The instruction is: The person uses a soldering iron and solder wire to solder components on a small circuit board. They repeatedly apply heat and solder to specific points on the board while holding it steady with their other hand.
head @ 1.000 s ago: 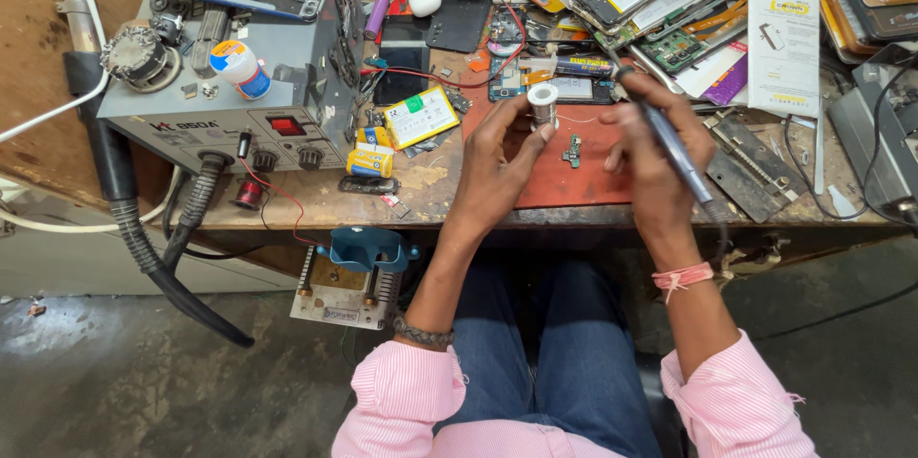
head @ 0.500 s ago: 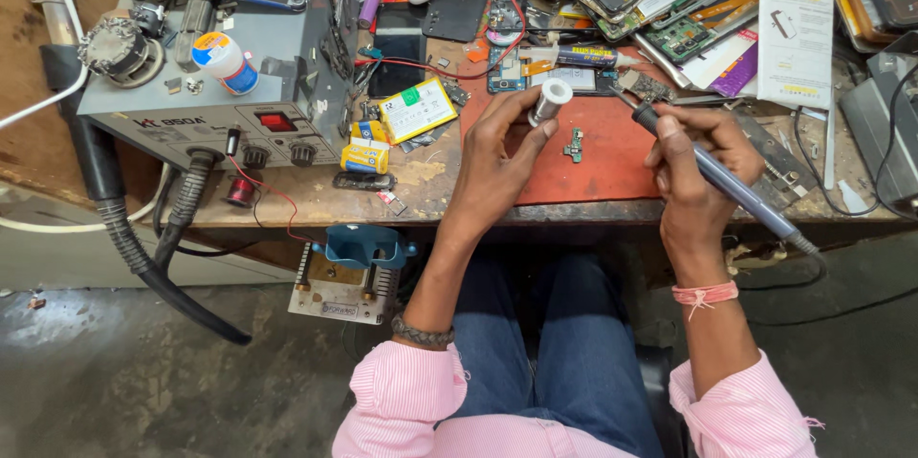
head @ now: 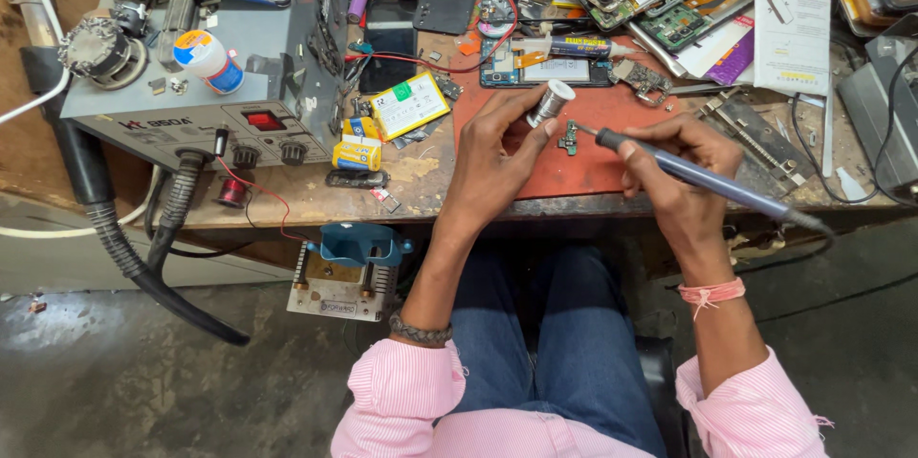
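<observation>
1. The person's left hand (head: 497, 157) is closed round a small silver metal spool of solder wire (head: 550, 102), pinched between thumb and fingertips and held up just above the red rubber work mat (head: 535, 166).
2. The right hand (head: 681, 160) grips a slim blue-grey soldering iron (head: 703, 176) like a pen, with its dark cable trailing off to the right.
3. The iron's tip points left, down at a small green circuit board piece (head: 570, 139) lying on the mat between the two hands.
4. Just beyond the mat lies an opened blue phone body (head: 535, 68) with its insides showing.
5. To the left stands a grey metal rework station (head: 206, 66) with a red switch; a white bottle with a blue cap (head: 207, 58) lies on top.
6. A yellow flat phone battery (head: 408, 104) rests near the left hand.
</observation>
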